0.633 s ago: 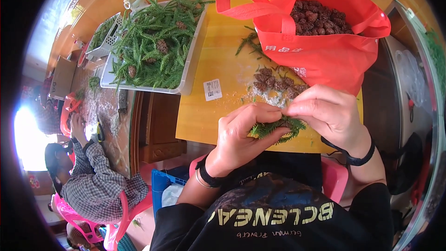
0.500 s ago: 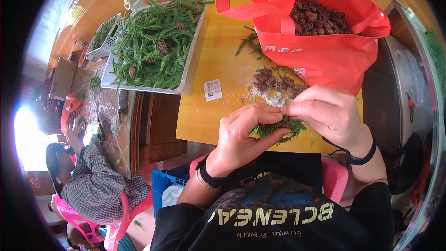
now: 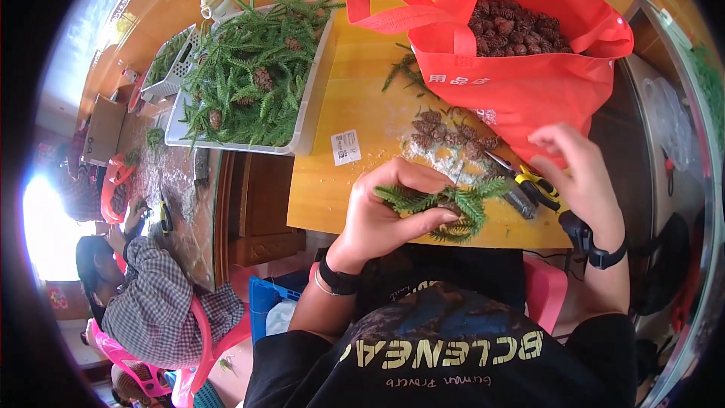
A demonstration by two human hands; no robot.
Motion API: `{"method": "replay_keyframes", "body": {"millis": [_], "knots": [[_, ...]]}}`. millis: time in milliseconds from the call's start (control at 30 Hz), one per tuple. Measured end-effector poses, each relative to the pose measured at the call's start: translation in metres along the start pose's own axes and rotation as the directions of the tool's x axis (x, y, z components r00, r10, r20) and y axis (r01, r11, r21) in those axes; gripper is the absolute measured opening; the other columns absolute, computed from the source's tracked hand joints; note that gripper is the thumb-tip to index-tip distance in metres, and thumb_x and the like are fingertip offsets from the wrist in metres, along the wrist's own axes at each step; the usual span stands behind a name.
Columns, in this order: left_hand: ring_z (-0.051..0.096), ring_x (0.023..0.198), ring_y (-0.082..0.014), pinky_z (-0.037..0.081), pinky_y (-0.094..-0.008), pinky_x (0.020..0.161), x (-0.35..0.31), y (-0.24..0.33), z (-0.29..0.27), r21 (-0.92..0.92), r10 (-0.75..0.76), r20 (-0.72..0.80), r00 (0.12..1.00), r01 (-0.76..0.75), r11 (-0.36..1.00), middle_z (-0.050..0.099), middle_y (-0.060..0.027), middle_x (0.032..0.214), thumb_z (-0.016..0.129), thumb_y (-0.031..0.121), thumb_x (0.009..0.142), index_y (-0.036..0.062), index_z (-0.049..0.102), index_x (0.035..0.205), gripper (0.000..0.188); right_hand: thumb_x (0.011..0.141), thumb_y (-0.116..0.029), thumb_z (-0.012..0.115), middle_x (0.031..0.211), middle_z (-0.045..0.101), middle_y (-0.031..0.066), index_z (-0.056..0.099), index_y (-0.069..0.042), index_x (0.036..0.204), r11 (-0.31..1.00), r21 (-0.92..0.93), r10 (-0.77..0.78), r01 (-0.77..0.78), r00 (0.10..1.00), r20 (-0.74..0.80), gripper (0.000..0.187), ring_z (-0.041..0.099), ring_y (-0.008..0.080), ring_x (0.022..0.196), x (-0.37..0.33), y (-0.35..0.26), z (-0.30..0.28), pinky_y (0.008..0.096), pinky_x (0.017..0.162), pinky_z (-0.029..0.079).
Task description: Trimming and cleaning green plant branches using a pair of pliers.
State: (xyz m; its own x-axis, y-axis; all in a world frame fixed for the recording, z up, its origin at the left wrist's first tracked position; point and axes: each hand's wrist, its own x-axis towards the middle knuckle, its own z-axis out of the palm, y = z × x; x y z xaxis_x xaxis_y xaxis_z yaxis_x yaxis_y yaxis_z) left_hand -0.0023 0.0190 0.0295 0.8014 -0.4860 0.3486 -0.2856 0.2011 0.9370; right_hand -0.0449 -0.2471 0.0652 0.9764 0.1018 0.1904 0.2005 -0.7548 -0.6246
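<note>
My left hand [image 3: 396,208] is closed round an artificial pine sprig [image 3: 468,211] with a pine cone [image 3: 448,208] among its green needles; a thin wire seems to stick up from it. My right hand [image 3: 574,170] is raised off to the right, empty, its fingers apart and curved. Just below its fingertips lie pliers [image 3: 538,186] with yellow and black handles, their jaws toward the pine cones [image 3: 442,134] heaped on the yellow table [image 3: 332,204]. White flakes [image 3: 453,165] are scattered round those cones.
A red bag [image 3: 521,94] full of pine cones stands at the back right. A white tray [image 3: 306,132] heaped with pine sprigs is at the back left. A paper label [image 3: 347,148] lies between. At another table on the left sits a person in a checked shirt [image 3: 155,306].
My right hand has let go of the sprig and moved right, uncovering the pliers. My left hand still holds the sprig, now more in view. The person at left has shifted their hands.
</note>
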Motion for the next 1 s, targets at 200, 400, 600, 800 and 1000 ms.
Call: {"method": "replay_keyframes", "body": {"millis": [200,400,600,800,1000], "knots": [[0.061,0.09,-0.0191,0.051,-0.0314,0.078,0.004,-0.007,-0.006,-0.423,-0.068,0.098,0.993,0.104,0.9,0.062,-0.0166,0.095,0.074,-0.009,0.067,0.0005,0.054,0.087,0.03,0.07,-0.015,0.071,0.097,0.053,0.0125,0.052,-0.004,0.094,0.937,-0.247,0.307,-0.247,0.921,0.242,0.033,0.052,0.032,0.096,-0.043,0.058,0.028,0.0381,0.082,0.042],[0.061,0.089,-0.0188,0.05,-0.0316,0.077,0.004,-0.009,-0.008,-0.46,-0.085,0.133,0.987,0.137,0.877,0.062,-0.0163,0.095,0.073,-0.009,0.068,0.0008,0.053,0.088,0.03,0.07,-0.015,0.071,0.101,0.048,0.0111,0.052,-0.002,0.091,0.977,-0.169,0.168,-0.131,0.959,0.23,0.031,0.048,0.0294,0.098,-0.05,0.077,0.037,0.037,0.083,0.041],[0.063,0.075,-0.0218,0.051,-0.0309,0.065,0.005,-0.008,-0.005,-0.382,-0.062,0.146,0.987,0.114,0.917,0.063,-0.0236,0.087,0.079,0.002,0.066,0.0057,0.052,0.086,0.034,0.075,-0.015,0.063,0.09,0.048,0.0133,0.053,-0.001,0.085,0.957,0.022,0.279,-0.29,0.938,0.206,0.02,0.05,0.031,0.089,-0.055,0.093,0.04,0.033,0.081,0.04],[0.063,0.075,-0.0241,0.05,-0.0329,0.064,0.005,-0.005,-0.011,-0.431,-0.022,0.118,0.993,0.071,0.9,0.062,-0.0237,0.084,0.08,0.004,0.064,0.0054,0.051,0.085,0.036,0.085,0.0,0.047,0.105,0.055,0.0077,0.05,0.006,0.109,0.454,0.632,0.459,-0.629,0.772,0.439,0.025,0.056,0.0155,0.094,-0.066,0.085,0.019,0.0284,0.084,0.044],[0.061,0.086,-0.0206,0.049,-0.0329,0.075,0.008,-0.009,-0.018,-0.499,-0.011,0.178,0.984,0.1,0.861,0.063,-0.0173,0.092,0.077,-0.003,0.067,0.0017,0.054,0.086,0.03,0.082,-0.01,0.055,0.088,0.059,0.0115,0.044,0.002,0.118,0.308,0.874,0.387,-0.376,0.889,0.246,0.04,0.062,0.0218,0.083,-0.062,0.051,-0.001,0.0332,0.074,0.051]]}}
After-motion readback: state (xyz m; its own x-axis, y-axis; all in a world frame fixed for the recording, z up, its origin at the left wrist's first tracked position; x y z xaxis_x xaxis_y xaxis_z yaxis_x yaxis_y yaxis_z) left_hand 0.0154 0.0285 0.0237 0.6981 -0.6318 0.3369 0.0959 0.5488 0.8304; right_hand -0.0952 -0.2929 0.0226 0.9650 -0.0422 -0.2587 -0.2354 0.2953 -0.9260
